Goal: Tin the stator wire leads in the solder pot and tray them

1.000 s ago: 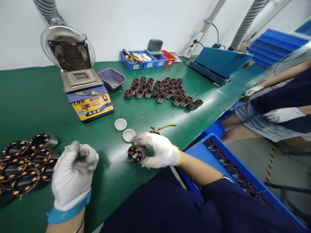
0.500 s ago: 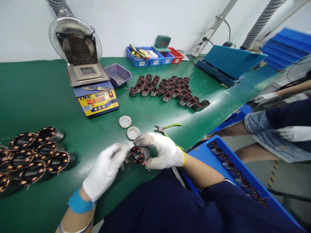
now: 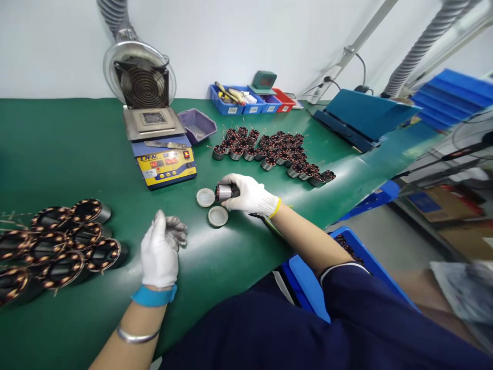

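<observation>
My right hand (image 3: 250, 195), in a white glove with a yellow cuff, grips a motor stator (image 3: 224, 192) by its side. The stator is tilted on its side above two small white dishes; one dish (image 3: 205, 198) lies just left of it, the other dish (image 3: 217, 217) just below. Under my right wrist, cutting pliers with green handles (image 3: 274, 226) are mostly hidden. My left hand (image 3: 162, 252), gloved too, hovers over the green table with fingers loosely bent and apart, holding nothing I can see. Its fingertips look dark with dirt.
Larger wound stators (image 3: 48, 246) stand at the left. Behind are a heated solder pot unit (image 3: 169, 168), a purple bin (image 3: 198, 126), a cluster of small stators (image 3: 268, 163) and blue tool bins (image 3: 231, 108). A blue crate (image 3: 379, 272) sits right of my body; a blurred person stands beyond.
My right hand has carried the stator up and away from my body, towards the dishes. My left hand has come away from the stator. The view has turned slightly; the person at right has shifted.
</observation>
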Motion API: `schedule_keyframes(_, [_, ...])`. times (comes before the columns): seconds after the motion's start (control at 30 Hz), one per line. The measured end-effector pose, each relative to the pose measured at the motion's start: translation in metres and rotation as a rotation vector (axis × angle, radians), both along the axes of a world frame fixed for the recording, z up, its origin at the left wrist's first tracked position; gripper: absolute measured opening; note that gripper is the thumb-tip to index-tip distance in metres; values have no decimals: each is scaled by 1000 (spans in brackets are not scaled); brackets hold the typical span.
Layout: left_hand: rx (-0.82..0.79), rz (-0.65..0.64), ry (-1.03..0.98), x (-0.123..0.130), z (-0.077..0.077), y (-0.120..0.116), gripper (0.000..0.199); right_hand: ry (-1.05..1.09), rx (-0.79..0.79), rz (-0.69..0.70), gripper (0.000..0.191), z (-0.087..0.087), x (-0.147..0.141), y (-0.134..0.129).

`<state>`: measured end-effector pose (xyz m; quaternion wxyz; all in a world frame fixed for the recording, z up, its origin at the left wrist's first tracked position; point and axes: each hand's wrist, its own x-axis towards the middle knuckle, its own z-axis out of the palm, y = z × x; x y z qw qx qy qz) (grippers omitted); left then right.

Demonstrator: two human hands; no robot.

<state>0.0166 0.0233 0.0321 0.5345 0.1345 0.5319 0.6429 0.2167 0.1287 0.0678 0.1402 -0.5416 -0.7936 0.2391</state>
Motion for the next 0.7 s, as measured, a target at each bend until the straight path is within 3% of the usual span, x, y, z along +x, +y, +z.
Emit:
schedule_keyframes(0.27, [32,-80,74,-3,-8,1,47,-96,-37,32,54,-2,-8,7])
schedule_keyframes(0.43, [29,-99,86,-2,-8,2,47,-48,160,64,55,5,-8,0])
schedule_keyframes(0.57, [29,-107,101,-1,-7,2,48,-361,354,233,47,11,-17,-3])
schedule_keyframes(0.7, [27,-132,119,-1,-8,0,49,-636,407,328,32,9,-29,-6])
